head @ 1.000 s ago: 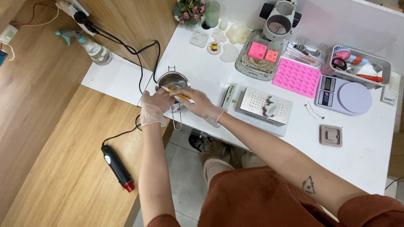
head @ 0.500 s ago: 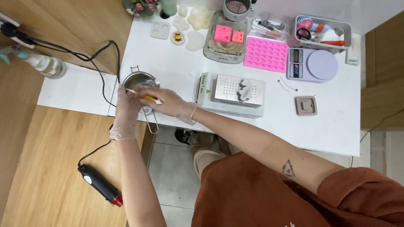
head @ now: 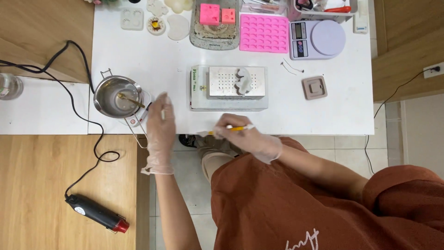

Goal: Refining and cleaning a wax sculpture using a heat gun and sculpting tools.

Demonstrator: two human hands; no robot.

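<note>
At the near edge of the white table [head: 323, 115], head view looking straight down: both hands gloved in thin clear gloves. Right hand [head: 249, 139] sits at the table edge, fingers curled closed around a thin yellow-handled tool [head: 230, 129] that lies roughly level, its pale tip pointing left past the fingers. Left hand [head: 161, 127] lies flat-ish on the table, fingers extended and loosely together, holding nothing; fingertips point up toward the table middle, just right of the small metal pot [head: 116, 96]. Pot stands near the table's left edge, on a small white base with a red spot; a thin stick rests inside it, and a wire handle runs off the near edge beside the left hand. Black cable [head: 74, 111] loops from the pot side down to the wooden floor [head: 46, 185], where a black heat gun with a red end [head: 96, 213] lies.

Table middle, above the right hand: white box [head: 229, 88] with a perforated white plate on top, apart from both hands. Far side: pink silicone mould tray [head: 264, 33], two pink blocks [head: 217, 14] on a grey tray, a digital kitchen scale [head: 318, 39] with a lilac round platform, a small brown square mould [head: 314, 87]. Far left: white moulds near the top edge. Person wears a rust-brown top.
</note>
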